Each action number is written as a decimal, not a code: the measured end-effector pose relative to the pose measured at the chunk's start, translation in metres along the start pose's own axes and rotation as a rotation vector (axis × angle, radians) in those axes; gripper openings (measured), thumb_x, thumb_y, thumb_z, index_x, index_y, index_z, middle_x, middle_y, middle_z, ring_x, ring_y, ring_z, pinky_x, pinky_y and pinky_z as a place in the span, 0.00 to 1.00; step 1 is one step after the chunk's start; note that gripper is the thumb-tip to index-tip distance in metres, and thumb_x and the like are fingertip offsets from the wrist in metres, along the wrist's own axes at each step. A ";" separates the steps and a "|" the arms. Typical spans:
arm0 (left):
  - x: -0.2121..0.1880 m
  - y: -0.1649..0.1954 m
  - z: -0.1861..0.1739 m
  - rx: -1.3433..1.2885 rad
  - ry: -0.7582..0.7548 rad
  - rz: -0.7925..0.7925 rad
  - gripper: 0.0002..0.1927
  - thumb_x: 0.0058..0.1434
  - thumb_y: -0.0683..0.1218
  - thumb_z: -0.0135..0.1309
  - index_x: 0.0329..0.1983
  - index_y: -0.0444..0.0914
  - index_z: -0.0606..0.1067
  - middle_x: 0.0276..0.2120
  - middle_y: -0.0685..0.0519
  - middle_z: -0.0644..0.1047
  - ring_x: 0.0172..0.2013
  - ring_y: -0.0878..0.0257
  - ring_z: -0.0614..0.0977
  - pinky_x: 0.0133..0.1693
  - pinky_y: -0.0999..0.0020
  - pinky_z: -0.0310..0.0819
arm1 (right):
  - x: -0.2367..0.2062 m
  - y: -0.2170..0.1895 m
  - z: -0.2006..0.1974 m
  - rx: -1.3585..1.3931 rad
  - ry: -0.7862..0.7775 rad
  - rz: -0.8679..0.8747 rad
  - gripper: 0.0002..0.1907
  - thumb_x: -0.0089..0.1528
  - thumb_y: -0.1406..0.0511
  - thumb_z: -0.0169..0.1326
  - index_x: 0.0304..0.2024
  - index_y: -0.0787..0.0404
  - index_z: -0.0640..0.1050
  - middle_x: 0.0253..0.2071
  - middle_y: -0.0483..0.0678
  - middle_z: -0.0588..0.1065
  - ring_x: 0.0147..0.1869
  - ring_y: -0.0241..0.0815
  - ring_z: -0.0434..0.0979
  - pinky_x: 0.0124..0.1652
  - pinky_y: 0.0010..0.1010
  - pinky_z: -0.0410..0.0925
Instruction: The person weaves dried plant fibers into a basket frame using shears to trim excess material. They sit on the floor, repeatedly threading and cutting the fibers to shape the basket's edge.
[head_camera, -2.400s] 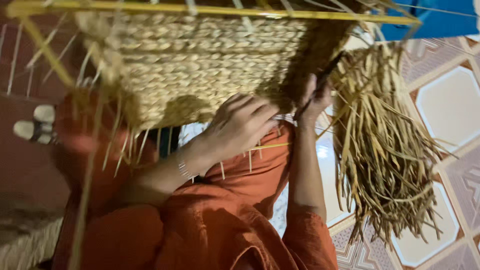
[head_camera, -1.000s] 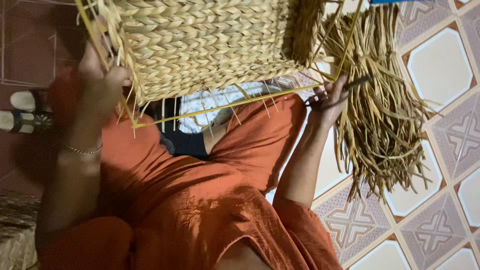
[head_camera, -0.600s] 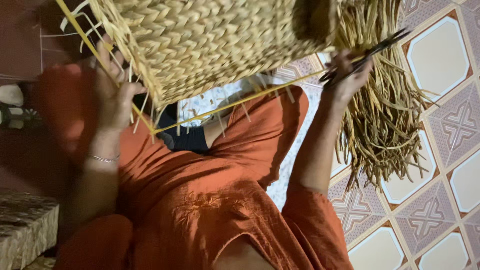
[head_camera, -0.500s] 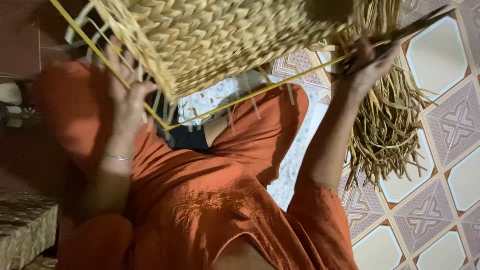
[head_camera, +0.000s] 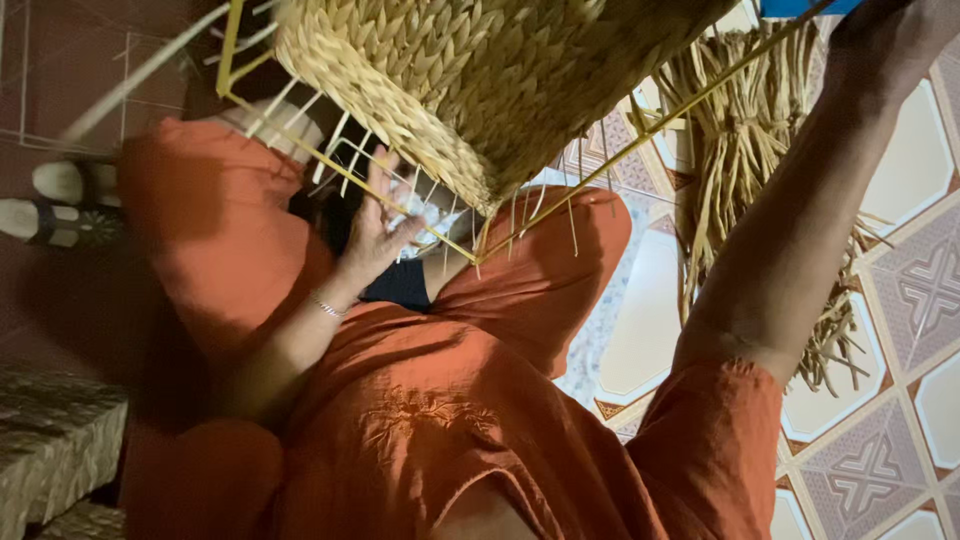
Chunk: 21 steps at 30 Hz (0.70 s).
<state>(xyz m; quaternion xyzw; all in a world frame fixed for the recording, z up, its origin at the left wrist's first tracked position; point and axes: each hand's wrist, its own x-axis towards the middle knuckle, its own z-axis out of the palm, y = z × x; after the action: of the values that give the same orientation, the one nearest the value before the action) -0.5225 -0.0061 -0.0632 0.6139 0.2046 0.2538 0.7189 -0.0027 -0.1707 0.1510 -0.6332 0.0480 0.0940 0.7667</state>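
Fingers (head_camera: 385, 190) of the left hand (head_camera: 375, 235) were spread open at centre left of the frame, tips touching the yellow wire frame (head_camera: 330, 160) just below the woven basket (head_camera: 480, 80). That basket filled the upper centre, its long axis slanting from upper left to lower right. Nearer it was this hand; the right hand (head_camera: 900, 30), upper right, was mostly cut off, its grip unclear.
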 end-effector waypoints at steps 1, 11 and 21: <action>-0.004 0.003 -0.007 0.099 -0.030 -0.073 0.54 0.63 0.44 0.62 0.80 0.40 0.36 0.77 0.40 0.51 0.70 0.49 0.66 0.60 0.63 0.72 | 0.004 0.001 0.003 -0.005 -0.006 0.019 0.25 0.63 0.75 0.61 0.61 0.65 0.70 0.43 0.54 0.77 0.35 0.42 0.73 0.33 0.33 0.70; -0.024 0.123 -0.123 0.535 0.156 -0.207 0.31 0.64 0.54 0.62 0.63 0.39 0.64 0.66 0.49 0.66 0.63 0.57 0.73 0.61 0.58 0.72 | 0.014 -0.010 0.049 -0.057 -0.064 0.128 0.22 0.64 0.74 0.61 0.59 0.65 0.71 0.42 0.54 0.77 0.35 0.43 0.74 0.34 0.34 0.69; 0.096 0.084 -0.166 0.384 0.379 -0.063 0.17 0.71 0.41 0.56 0.62 0.36 0.76 0.46 0.49 0.80 0.43 0.65 0.79 0.46 0.71 0.74 | 0.003 -0.041 0.115 -0.070 -0.088 0.077 0.19 0.65 0.73 0.60 0.58 0.65 0.73 0.41 0.54 0.76 0.35 0.45 0.74 0.34 0.35 0.69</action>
<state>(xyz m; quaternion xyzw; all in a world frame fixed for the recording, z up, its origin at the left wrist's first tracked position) -0.5566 0.1925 -0.0053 0.6739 0.3989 0.2984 0.5456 0.0034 -0.0652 0.2120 -0.6526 0.0353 0.1528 0.7413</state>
